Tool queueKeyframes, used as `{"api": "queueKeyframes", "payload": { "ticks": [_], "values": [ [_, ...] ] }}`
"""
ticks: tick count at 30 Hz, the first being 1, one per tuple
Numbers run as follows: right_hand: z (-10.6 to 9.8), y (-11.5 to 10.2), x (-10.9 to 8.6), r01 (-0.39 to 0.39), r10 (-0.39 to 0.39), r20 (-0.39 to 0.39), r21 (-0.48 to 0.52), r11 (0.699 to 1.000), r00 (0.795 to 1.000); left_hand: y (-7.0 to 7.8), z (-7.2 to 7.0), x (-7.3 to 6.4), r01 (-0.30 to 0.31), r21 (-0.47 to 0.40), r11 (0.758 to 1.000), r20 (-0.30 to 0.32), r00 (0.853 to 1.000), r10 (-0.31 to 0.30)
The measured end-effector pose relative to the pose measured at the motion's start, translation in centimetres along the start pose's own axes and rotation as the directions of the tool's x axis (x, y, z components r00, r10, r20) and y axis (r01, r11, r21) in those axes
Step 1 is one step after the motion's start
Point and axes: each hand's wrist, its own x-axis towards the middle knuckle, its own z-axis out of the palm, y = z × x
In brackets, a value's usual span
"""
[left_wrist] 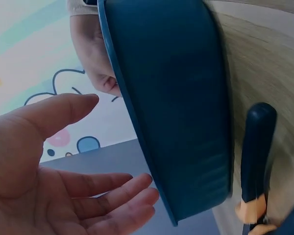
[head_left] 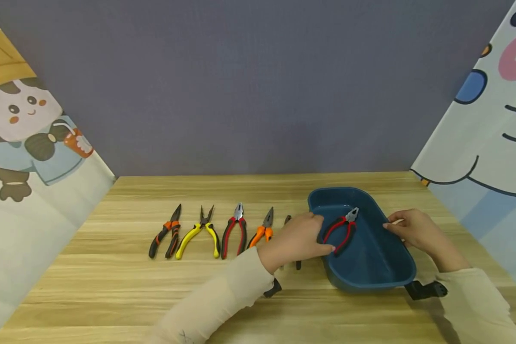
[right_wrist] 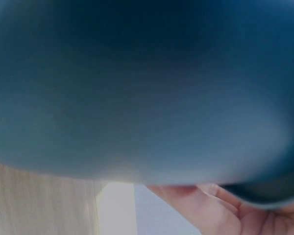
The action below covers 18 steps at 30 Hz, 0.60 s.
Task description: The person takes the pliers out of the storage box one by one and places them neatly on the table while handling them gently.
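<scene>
A dark blue plastic bin [head_left: 376, 258] with a slanted right side stands on the right of the table. Inside it lie red-and-black combination pliers [head_left: 350, 216], jaws toward the back. My left hand [head_left: 295, 239] is at the bin's left rim, thumb and fingers spread apart with nothing between them. In the left wrist view, the fingertips [left_wrist: 146, 182] are close by the rim; whether they touch it I cannot tell. My right hand [head_left: 417, 231] holds the bin's right rim between thumb and fingers; the bin's wall blocks most of the right wrist view.
Left of the bin is a row of pliers: orange-and-black ones [head_left: 172, 231], yellow ones [head_left: 203, 229], red-and-black ones [head_left: 236, 229] and orange ones [head_left: 266, 222]. Another dark-handled tool [head_left: 298, 264] is mostly behind my left hand. A grey wall [head_left: 258, 95] rises behind the table.
</scene>
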Motion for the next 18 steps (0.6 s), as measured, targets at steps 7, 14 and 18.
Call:
{"api": "queueKeyframes", "payload": {
  "ticks": [7,14,18],
  "values": [
    [0.1,0.1,0.0,0.002,-0.002,-0.001,0.003,1.000,1.000,0.6,0.6,1.6,0.000,0.096,0.995,-0.010,1.000,0.001],
    [0.1,0.0,0.1,0.010,-0.010,-0.007,0.003,1.000,1.000,1.5,1.1,2.7,-0.007,0.218,0.976,-0.045,0.999,0.018],
    [0.1,-0.1,0.0,0.008,-0.008,-0.008,0.006,1.000,1.000,1.9,1.3,3.3,-0.010,0.163,0.987,-0.019,1.000,0.014]
  ]
}}
